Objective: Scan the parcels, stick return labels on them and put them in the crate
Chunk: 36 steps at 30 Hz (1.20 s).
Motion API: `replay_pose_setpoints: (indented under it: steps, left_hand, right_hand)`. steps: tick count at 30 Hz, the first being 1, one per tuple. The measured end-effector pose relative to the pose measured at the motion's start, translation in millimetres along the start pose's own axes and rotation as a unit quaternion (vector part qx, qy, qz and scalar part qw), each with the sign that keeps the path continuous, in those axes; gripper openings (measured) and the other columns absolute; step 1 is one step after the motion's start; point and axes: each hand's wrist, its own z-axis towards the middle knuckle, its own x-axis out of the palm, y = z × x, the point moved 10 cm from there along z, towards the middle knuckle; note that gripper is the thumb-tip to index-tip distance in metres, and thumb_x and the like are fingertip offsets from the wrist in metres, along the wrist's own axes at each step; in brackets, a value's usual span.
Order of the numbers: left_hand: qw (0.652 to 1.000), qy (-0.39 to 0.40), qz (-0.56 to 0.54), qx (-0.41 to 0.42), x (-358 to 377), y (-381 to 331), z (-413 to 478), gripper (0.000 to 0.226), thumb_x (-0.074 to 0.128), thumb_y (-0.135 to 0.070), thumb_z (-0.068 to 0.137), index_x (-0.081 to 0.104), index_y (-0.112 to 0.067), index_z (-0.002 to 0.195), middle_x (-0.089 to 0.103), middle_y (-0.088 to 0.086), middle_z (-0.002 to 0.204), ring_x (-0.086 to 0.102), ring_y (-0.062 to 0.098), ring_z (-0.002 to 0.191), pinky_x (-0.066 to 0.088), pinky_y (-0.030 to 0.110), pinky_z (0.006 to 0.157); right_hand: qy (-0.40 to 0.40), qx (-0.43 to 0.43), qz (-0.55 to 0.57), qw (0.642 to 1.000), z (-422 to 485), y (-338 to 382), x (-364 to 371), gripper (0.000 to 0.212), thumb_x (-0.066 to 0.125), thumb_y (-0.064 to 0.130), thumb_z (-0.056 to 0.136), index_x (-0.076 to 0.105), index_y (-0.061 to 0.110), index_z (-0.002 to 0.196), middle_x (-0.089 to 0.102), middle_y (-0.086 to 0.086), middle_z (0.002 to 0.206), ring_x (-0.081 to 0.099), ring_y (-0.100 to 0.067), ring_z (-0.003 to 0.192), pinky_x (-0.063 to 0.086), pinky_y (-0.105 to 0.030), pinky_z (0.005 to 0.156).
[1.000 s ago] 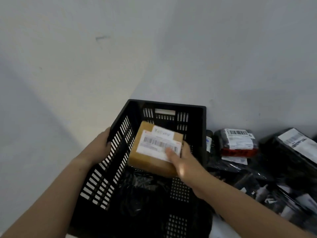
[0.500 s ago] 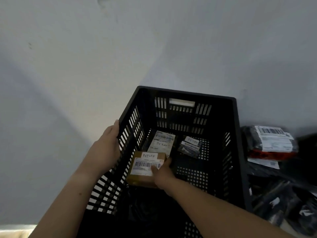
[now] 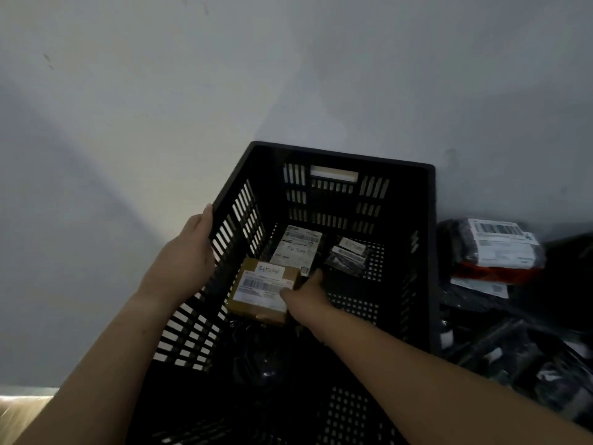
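A black slotted plastic crate (image 3: 423, 239) stands against the grey wall. My right hand (image 3: 306, 295) is deep inside it, gripping a small brown cardboard box (image 3: 256, 292) by its right end; the box carries a barcode label and a white sticker reading RETURN. It sits low by the crate's left wall, and I cannot tell whether it touches the bottom. My left hand (image 3: 187, 252) grips the crate's left wall from outside. Further back on the crate floor lie a flat white-labelled parcel (image 3: 296, 248) marked RETURN and a small dark bagged parcel (image 3: 348, 256).
To the right of the crate lies a heap of dark plastic-wrapped parcels (image 3: 513, 354). On top sits a black and red one with a white shipping label (image 3: 494, 248). A dark bag lies in the crate's near part (image 3: 266, 358). The wall is close behind.
My right hand has lowered the brown box from above the crate's rim down into it, beside the left wall. The view has shifted, showing the crate's inside and two parcels at its bottom.
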Motion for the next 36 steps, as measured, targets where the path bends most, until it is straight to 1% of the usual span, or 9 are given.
replay_pose_setpoints:
  steps: [4,7,12,15,20,23,26,30,36]
  left_hand:
    - [1.000,-0.008,-0.006,0.002,-7.9,-5.1,-0.2,0.069,0.053,-0.005,0.093,0.029,-0.011,0.157,0.040,0.015,0.153,0.054,0.039,0.124,0.050,0.052,0.098]
    - [0.998,-0.044,-0.042,-0.003,-16.6,-37.9,-8.2,0.064,0.062,-0.005,0.092,0.038,-0.005,0.152,0.036,0.017,0.158,0.037,0.031,0.144,0.030,0.041,0.119]
    - [0.982,-0.073,-0.167,0.040,-18.8,-164.2,-48.4,0.049,0.064,-0.011,0.096,0.051,-0.010,0.143,0.042,0.002,0.154,0.035,0.012,0.142,0.019,0.012,0.113]
    - [0.959,-0.060,-0.269,0.068,-15.0,-261.9,-92.0,0.043,0.062,-0.012,0.096,0.055,-0.020,0.138,0.047,-0.011,0.147,0.040,-0.003,0.135,0.025,0.006,0.111]
    - [0.914,0.080,-0.368,0.153,46.9,-407.1,-173.2,0.035,0.063,-0.012,0.096,0.061,-0.020,0.130,0.051,-0.019,0.132,0.040,-0.020,0.122,0.028,0.002,0.103]
    - [0.936,0.177,-0.285,0.105,132.7,-413.9,-196.0,0.041,0.061,-0.023,0.097,0.053,-0.024,0.137,0.040,-0.011,0.149,0.037,0.000,0.135,0.030,0.019,0.114]
    - [0.974,0.217,-0.051,0.031,200.4,-371.4,-195.3,0.055,0.057,-0.020,0.096,0.037,-0.018,0.147,0.026,0.006,0.160,0.028,0.028,0.145,0.029,0.040,0.117]
    - [0.928,0.257,0.265,0.041,237.3,-337.1,-187.2,0.075,0.054,-0.031,0.098,0.012,-0.007,0.156,0.009,0.017,0.165,0.013,0.037,0.151,0.019,0.044,0.119]
    - [0.880,0.248,0.404,0.045,255.1,-318.6,-175.3,0.068,0.045,-0.027,0.100,0.013,-0.002,0.156,0.031,0.016,0.156,0.029,0.034,0.142,0.023,0.041,0.117]
  right_hand:
    - [0.051,-0.071,0.016,0.996,-61.2,36.3,-31.9,0.095,0.061,0.026,0.098,-0.014,0.025,0.157,0.043,0.001,0.149,0.047,-0.011,0.110,0.041,-0.019,0.088]
    - [0.069,-0.161,0.019,0.984,-114.4,56.1,-78.8,0.092,0.064,0.027,0.097,-0.005,0.027,0.158,0.043,0.020,0.133,0.044,0.005,0.106,0.037,-0.002,0.083]
    - [-0.047,-0.297,0.003,0.954,-188.8,43.7,-197.6,0.076,0.063,0.017,0.096,0.018,0.032,0.156,0.036,0.005,0.156,0.041,-0.010,0.138,0.041,-0.030,0.110]
    - [-0.130,-0.320,0.002,0.938,-225.5,5.0,-266.1,0.067,0.060,0.010,0.098,0.027,0.029,0.152,0.045,0.009,0.149,0.047,-0.005,0.133,0.044,-0.020,0.104]
    - [-0.210,-0.259,-0.004,0.943,-256.9,-100.0,-331.8,0.063,0.059,0.010,0.097,0.031,0.032,0.149,0.051,0.022,0.136,0.055,0.004,0.121,0.049,-0.016,0.093]
    - [-0.231,-0.197,-0.006,0.953,-265.0,-172.2,-345.7,0.054,0.059,0.013,0.098,0.038,0.048,0.134,0.053,0.034,0.123,0.056,0.014,0.109,0.050,-0.013,0.080]
    - [-0.252,-0.113,-0.044,0.960,-261.6,-249.1,-353.5,0.046,0.060,0.013,0.098,0.042,0.038,0.133,0.055,0.019,0.121,0.058,0.003,0.104,0.047,-0.016,0.069]
    - [-0.256,-0.003,-0.093,0.962,-254.2,-332.3,-351.7,0.044,0.066,0.015,0.091,0.045,0.021,0.129,0.052,0.001,0.119,0.058,-0.023,0.105,0.049,-0.033,0.081]
    - [-0.329,-0.004,-0.104,0.939,-263.7,-354.4,-347.0,0.051,0.079,0.015,0.081,0.039,0.016,0.113,0.033,0.000,0.120,0.031,-0.008,0.099,0.039,-0.034,0.087]
